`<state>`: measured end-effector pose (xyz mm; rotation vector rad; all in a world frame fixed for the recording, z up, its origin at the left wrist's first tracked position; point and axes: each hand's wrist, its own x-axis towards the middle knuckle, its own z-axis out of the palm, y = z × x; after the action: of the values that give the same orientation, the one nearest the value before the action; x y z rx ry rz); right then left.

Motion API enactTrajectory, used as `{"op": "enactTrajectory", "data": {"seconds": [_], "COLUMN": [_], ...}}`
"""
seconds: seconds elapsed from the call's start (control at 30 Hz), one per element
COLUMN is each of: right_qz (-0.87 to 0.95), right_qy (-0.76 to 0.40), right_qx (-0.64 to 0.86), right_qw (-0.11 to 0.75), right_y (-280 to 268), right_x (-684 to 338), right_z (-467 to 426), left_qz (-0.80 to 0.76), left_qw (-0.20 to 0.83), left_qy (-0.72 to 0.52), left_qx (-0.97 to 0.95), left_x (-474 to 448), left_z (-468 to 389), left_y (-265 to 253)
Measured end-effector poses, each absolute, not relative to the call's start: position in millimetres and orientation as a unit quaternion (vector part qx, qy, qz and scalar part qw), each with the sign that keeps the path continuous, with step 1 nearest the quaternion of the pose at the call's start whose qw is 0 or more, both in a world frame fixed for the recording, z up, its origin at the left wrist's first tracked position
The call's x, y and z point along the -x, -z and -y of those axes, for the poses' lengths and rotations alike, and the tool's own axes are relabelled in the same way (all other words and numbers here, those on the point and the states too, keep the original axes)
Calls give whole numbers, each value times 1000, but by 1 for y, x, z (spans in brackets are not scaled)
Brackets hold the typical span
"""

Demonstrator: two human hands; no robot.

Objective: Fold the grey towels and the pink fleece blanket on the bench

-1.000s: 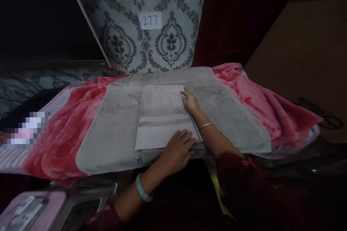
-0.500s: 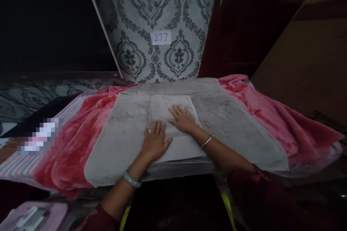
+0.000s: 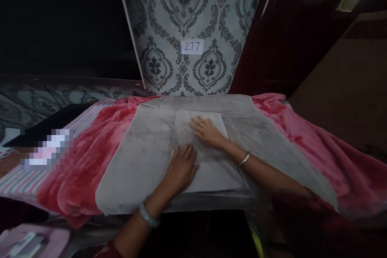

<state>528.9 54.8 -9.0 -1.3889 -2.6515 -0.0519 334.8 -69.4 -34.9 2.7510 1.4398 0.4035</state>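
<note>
Nearest us, at the lower left, we saw a pink object (image 3: 58,234) with a pale item (image 3: 26,246) on it. Farther in, the left hand (image 3: 182,169), a pale bangle (image 3: 148,216) at its wrist, lay palm down, fingers loosely spread, over the left edge of a folded grey cloth (image 3: 213,178). Beyond it, the right hand (image 3: 208,132), wearing a thin silver bracelet (image 3: 244,159), rested flat on the cloth's far part, fingers slightly parted. Under the folded cloth we saw a larger grey cover (image 3: 142,157), with red plush fabric (image 3: 80,161) bunched at both sides. Behind, we read "277" on a white card (image 3: 192,47) against patterned wallpaper (image 3: 169,44), between a dark screen (image 3: 60,20) and a dark red panel (image 3: 287,28).
</note>
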Motion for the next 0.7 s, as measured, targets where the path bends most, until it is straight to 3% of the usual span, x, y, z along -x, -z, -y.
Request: {"op": "enactTrajectory", "data": {"seconds": [0.13, 0.23, 0.53, 0.7], "right_qz": [955, 965, 895, 860], "right_qy": [-45, -58, -90, -24], "right_qx": [291, 251, 435, 496], "right_qw": [40, 44, 46, 114], "right_y": [21, 29, 28, 26], "right_x": [-477, -470, -486, -488], "right_z": [-64, -85, -181, -181], "left_qz": [-399, -397, -388, -397], "left_qw": [27, 15, 4, 48], "left_qy": [-115, -97, -104, -175], "left_qx": [-909, -913, -916, -900], "left_x": [-329, -327, -325, -317], "left_z": [84, 91, 90, 94], "left_y": [37, 43, 54, 61]}}
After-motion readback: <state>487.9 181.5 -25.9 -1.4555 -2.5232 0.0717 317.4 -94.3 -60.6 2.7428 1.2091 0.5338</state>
